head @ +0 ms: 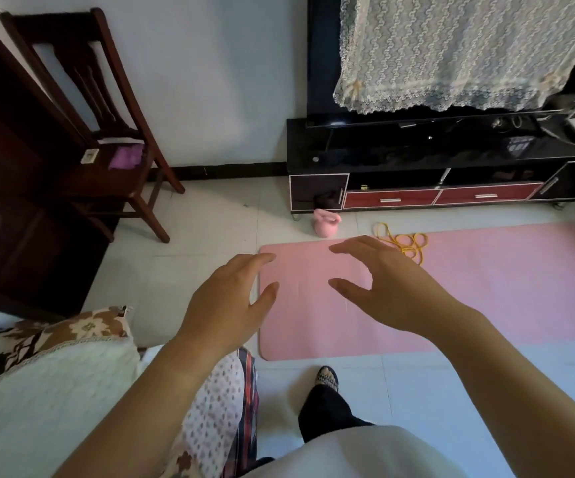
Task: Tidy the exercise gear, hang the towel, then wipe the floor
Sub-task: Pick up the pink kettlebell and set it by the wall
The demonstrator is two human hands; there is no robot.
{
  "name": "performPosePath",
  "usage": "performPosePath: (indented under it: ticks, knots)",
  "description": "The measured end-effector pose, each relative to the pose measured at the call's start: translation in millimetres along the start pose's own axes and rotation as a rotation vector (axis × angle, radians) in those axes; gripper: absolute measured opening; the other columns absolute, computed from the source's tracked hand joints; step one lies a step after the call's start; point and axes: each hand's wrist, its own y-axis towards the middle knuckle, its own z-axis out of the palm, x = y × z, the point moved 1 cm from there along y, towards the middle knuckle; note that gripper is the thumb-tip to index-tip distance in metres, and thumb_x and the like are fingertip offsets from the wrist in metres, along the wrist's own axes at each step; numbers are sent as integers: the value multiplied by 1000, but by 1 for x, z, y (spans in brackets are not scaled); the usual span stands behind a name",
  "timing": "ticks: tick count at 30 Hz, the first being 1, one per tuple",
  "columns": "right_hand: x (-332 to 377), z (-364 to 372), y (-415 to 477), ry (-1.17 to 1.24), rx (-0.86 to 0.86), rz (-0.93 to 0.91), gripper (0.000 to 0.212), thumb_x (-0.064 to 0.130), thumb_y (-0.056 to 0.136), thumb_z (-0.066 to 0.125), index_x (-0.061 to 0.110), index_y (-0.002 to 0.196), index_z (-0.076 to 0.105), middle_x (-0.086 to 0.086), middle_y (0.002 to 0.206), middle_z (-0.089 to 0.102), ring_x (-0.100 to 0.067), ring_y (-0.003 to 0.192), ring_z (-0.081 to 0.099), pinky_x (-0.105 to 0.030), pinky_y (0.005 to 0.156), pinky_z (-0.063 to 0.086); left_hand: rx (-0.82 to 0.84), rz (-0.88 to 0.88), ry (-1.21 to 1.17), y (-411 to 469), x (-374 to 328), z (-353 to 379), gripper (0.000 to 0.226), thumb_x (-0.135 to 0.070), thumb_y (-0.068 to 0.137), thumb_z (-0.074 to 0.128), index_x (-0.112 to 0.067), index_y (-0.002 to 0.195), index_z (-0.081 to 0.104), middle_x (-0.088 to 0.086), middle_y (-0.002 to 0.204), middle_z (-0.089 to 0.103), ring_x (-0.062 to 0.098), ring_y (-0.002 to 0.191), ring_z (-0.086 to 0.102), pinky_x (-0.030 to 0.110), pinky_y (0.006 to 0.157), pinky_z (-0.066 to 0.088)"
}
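Observation:
A pink exercise mat (486, 291) lies flat on the white tiled floor in front of me. A yellow rope (405, 241) is coiled on its far edge. A small pink kettlebell (325, 225) stands on the floor just beyond the mat's left corner. My left hand (225, 305) hovers over the mat's left end with fingers spread and empty. My right hand (388, 288) reaches out above the mat, fingers spread, holding nothing. No towel can be made out.
A black TV stand (417, 160) with red drawers lines the far wall, a lace-covered screen above it. A dark wooden chair (106, 139) stands at the left. A sofa with a floral cushion (48, 336) is at my lower left. My foot (327, 379) is near the mat.

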Motion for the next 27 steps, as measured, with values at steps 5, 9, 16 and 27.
performPosePath:
  ticks: [5, 9, 16, 27]
  knots:
    - [-35, -25, 72, -8, 63, -5, 50, 48, 87, 54, 30, 133, 45, 15, 134, 46, -8, 116, 48, -26, 94, 42, 37, -30, 23, 82, 0, -5, 47, -45, 93, 43, -38, 139, 32, -14, 141, 39, 10, 116, 49, 20, 88, 39]
    - [-48, -36, 118, 0, 93, -21, 49, 48, 87, 54, 31, 133, 45, 15, 136, 45, -8, 114, 49, -20, 89, 38, 19, -79, 12, 123, 5, -8, 47, -45, 93, 44, -36, 138, 34, -13, 142, 38, 9, 119, 46, 19, 89, 37]
    - [-51, -49, 185, 44, 76, -39, 49, 46, 87, 56, 31, 132, 46, 15, 139, 43, -6, 112, 50, -17, 89, 35, -11, -102, 0, 186, 12, -22, 47, -45, 93, 44, -37, 138, 33, -13, 143, 37, 9, 125, 42, 24, 96, 40]
    - [-41, -42, 294, 44, 49, -12, 45, 46, 86, 57, 30, 127, 51, 14, 132, 49, -8, 114, 49, -22, 92, 41, -13, -59, -13, 288, 73, -50, 48, -47, 92, 44, -35, 138, 36, -11, 144, 38, 10, 128, 41, 26, 98, 40]
